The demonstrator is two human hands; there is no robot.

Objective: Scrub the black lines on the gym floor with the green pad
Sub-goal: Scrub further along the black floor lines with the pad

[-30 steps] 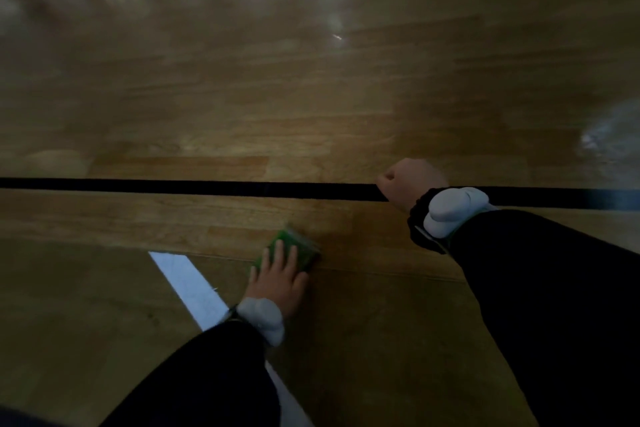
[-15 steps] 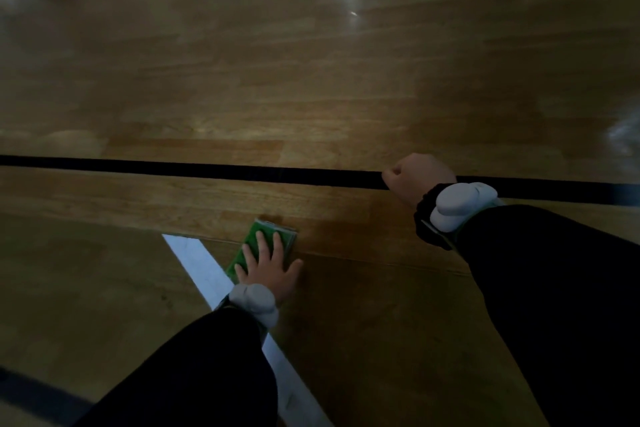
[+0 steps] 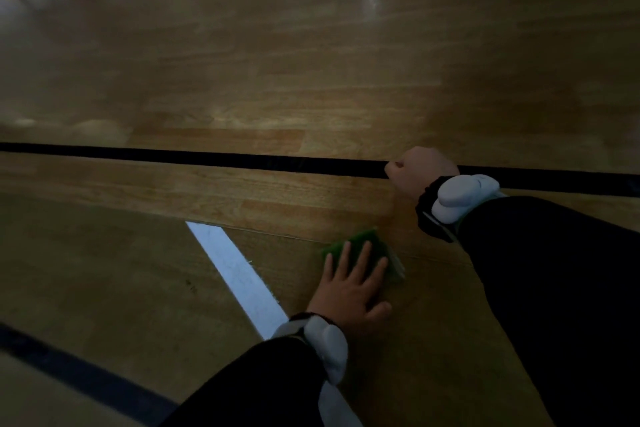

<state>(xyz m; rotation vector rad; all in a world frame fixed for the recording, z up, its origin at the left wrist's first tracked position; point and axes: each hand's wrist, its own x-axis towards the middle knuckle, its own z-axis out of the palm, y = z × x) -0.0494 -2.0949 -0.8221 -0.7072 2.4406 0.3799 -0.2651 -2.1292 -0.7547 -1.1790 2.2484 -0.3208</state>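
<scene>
Our left hand [image 3: 349,284] presses flat, fingers spread, on the green pad [image 3: 367,246]; our right hand [image 3: 420,172] rests fisted on the black line [image 3: 207,156]. Risk: scrubbing bare wood, since the pad sits off the line.

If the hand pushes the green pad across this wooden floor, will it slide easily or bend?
The pad lies flat and thin under the left hand's spread fingers, so it probably flexes rather than staying stiff. The floor looks glossy, so it likely slides easily. It seems light and cannot roll.
</scene>
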